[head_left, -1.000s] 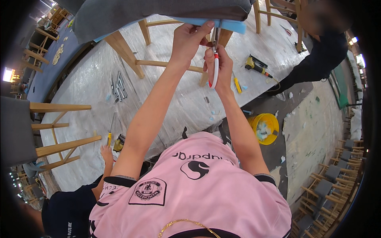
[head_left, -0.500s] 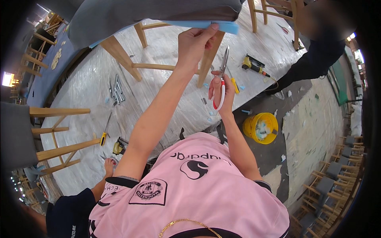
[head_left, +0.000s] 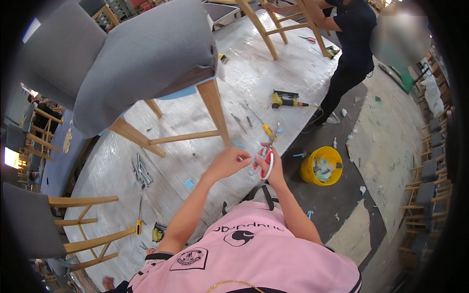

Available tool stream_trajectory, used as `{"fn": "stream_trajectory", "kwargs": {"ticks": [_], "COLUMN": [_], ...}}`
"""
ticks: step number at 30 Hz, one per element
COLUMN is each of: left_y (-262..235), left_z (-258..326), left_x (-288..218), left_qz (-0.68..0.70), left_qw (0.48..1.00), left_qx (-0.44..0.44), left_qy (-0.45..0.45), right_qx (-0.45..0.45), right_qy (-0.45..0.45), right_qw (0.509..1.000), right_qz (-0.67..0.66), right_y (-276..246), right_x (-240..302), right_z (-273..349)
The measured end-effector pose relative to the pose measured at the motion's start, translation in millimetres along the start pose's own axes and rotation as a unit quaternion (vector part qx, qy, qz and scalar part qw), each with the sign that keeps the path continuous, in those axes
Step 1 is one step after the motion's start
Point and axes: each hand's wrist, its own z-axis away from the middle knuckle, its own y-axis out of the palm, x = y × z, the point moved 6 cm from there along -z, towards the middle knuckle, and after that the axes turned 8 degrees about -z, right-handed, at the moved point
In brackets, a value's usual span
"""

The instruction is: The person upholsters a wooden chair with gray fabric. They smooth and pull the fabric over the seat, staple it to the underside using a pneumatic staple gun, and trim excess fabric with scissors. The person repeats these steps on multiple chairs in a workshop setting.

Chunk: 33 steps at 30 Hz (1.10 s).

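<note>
The right hand (head_left: 271, 163) grips red-handled metal scissors (head_left: 268, 155), blades pointing toward twelve o'clock, above the plastic-covered worktable (head_left: 195, 161). The left hand (head_left: 228, 162), at nine o'clock and just beside them, seems pinched narrow on something too small to tell.

Single head camera looks steeply down, close over the worktable (head_left: 273, 83).

chair: grey upholstered, pale wooden legs (head_left: 146, 58), on worktable
bucket: round yellow plastic (head_left: 321, 166), on floor
stapler: yellow-black power tool (head_left: 286, 99), on tabletop
</note>
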Motion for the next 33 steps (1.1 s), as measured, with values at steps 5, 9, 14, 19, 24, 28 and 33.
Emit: {"fn": "stream_trajectory", "kwargs": {"ticks": [5,9,14,19,24,28,33], "left_y": [-177.2,-264.1,-312.4,-385.9,-436.1,-450.3,-460.1], "left_z": [59.9,42.8,-20.0,-59.4,-103.4,-131.5,-122.3], "left_x": [-152.6,-176.8,-163.2,-170.6,-156.7,-146.0,-149.2], "left_qz": [-0.174,-0.398,-0.388,-0.371,-0.381,-0.383,-0.362], "left_qw": [0.842,0.642,0.697,0.708,0.706,0.706,0.724], "left_qx": [-0.419,-0.607,-0.594,-0.593,-0.594,-0.591,-0.584], "left_qy": [0.291,0.246,0.102,0.097,0.061,0.074,0.057], "right_qx": [-0.226,-0.347,-0.318,-0.091,0.168,0.331,0.446], "right_qy": [-0.021,-0.107,-0.146,-0.001,-0.116,-0.146,-0.226], "right_qw": [0.974,0.646,0.67,0.918,0.887,0.812,0.657], "right_qz": [0.024,0.672,0.655,0.387,0.415,0.457,0.564], "right_y": [-199.7,-332.4,-387.5,-262.5,-29.7,85.1,190.9], "right_x": [-6.5,65.7,137.2,190.5,285.0,341.2,356.5], "right_z": [-1.7,1.6,-63.7,-210.7,-286.5,-310.5,-315.0]}}
